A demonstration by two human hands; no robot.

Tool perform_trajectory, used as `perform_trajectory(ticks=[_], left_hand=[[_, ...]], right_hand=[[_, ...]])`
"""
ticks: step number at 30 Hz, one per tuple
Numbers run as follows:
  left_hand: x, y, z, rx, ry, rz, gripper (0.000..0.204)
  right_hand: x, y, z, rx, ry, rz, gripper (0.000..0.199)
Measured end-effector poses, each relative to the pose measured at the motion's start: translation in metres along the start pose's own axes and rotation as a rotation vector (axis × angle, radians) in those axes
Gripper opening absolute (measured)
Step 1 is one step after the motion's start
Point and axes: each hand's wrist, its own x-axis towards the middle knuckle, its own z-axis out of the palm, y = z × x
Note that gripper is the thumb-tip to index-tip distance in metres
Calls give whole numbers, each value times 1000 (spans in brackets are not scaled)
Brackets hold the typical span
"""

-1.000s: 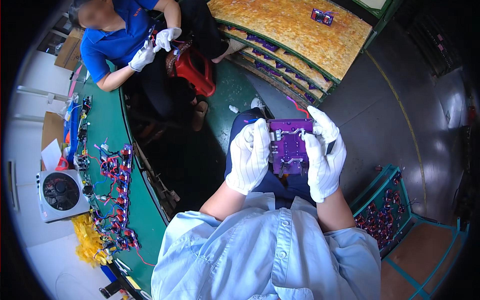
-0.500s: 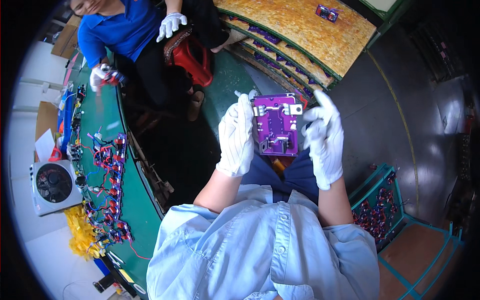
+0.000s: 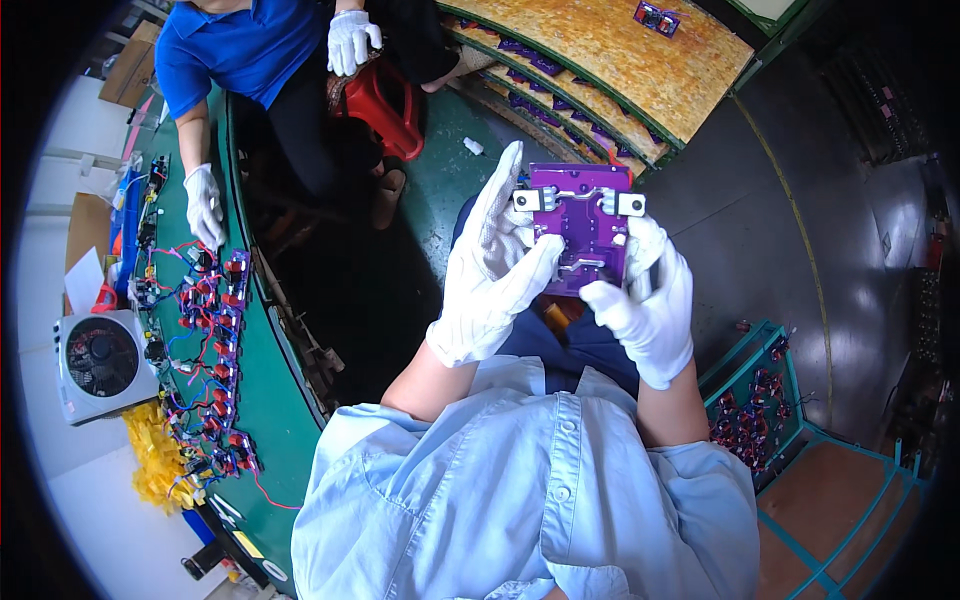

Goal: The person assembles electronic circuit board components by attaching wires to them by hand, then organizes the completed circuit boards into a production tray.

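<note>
A purple circuit board (image 3: 583, 235) is held up before my lap, its face toward me. Metal-tabbed components stick out past its left and right edges near the top. My left hand (image 3: 495, 280), in a white glove, has its thumb on the board's lower left face, with the fingers along and behind that side. At the lower right edge my right hand (image 3: 648, 310), gloved too, pinches the board between thumb and fingers. The fingertips behind it are hidden.
On the left, a green table (image 3: 270, 440) bears several wired purple boards (image 3: 215, 380). A small fan (image 3: 105, 362) stands beyond. A co-worker's gloved hand (image 3: 205, 205) is at that table. Stacked wooden trays (image 3: 600, 60) are ahead; a teal-framed bin (image 3: 750, 430) sits right.
The board has moved right and slightly up. My right hand, apart from it before, now grips its lower right edge. My left thumb shows on its face. The co-worker's hand has moved down the table.
</note>
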Motion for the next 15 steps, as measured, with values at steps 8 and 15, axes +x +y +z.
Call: perform_trajectory(ticks=[8,15], left_hand=[[0,-8,-1,-219,109,-171,49],[-5,-15,-8,-254,116,-151,45]], right_hand=[[-8,-10,2,308,130,192,43],[-10,-2,4,357,170,169,41]])
